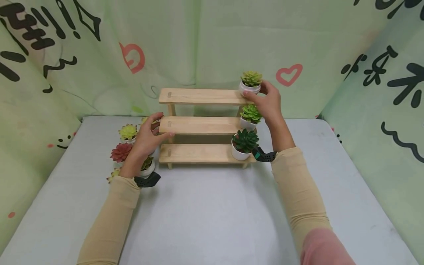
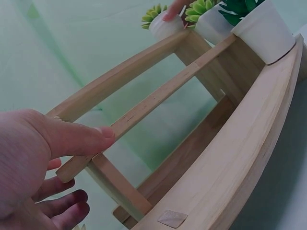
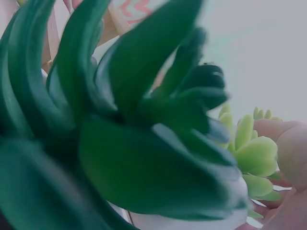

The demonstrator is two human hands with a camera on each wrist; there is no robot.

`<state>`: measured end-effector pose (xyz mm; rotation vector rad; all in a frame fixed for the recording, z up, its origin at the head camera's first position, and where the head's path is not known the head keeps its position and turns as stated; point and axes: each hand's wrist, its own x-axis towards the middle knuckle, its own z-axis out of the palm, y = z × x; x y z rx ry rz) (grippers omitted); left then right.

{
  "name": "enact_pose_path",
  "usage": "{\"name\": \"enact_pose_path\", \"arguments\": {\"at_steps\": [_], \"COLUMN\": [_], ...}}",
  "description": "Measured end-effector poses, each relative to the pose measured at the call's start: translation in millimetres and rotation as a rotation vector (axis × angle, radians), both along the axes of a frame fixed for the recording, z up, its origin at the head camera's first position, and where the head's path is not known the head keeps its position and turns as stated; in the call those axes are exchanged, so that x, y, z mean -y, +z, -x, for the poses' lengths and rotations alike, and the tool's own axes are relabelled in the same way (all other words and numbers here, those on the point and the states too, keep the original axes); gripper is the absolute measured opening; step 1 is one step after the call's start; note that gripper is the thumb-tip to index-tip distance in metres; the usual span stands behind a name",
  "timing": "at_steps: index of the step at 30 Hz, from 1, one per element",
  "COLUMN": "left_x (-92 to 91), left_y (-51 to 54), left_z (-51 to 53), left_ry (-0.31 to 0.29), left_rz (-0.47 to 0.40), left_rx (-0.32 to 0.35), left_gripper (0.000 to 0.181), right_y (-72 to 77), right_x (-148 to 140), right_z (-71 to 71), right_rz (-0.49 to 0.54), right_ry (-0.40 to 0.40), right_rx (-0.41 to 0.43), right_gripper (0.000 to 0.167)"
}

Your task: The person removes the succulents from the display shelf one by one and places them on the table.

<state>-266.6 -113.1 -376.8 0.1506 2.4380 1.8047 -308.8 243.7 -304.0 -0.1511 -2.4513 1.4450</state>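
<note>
A three-tier wooden plant stand stands toward the back of the table. My left hand holds the left end of its middle shelf, the thumb lying on the board in the left wrist view. At the right end of the top tier, my right hand grips a white pot with a yellow-green succulent. Below it, a bright green potted succulent sits on the middle tier and a dark green one on the bottom tier. Dark leaves cover much of the right wrist view.
Several more potted succulents cluster left of the stand, partly behind my left forearm, among them a red one and a yellow one. The white table stretches in front. Green printed curtains hang behind and at both sides.
</note>
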Motion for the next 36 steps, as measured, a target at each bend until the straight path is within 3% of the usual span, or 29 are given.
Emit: {"name": "enact_pose_path", "arguments": {"at_steps": [22,36], "left_x": [0.4,-0.4], "left_y": [-2.0,-2.2], "left_z": [1.0,2.4], "left_ry": [-0.005,-0.005], "left_rz": [0.002,-0.007], "left_rx": [-0.021,-0.014], "left_gripper": [0.081,0.081], "right_y": [0.8,-5.5], "right_x": [-17.8,-29.8], "right_z": [-20.9,-26.0], "right_rz": [0.063,0.099], "right_ry": [-0.043,-0.054], "right_rx": [-0.064,-0.094], "right_gripper": [0.059,0.060]}}
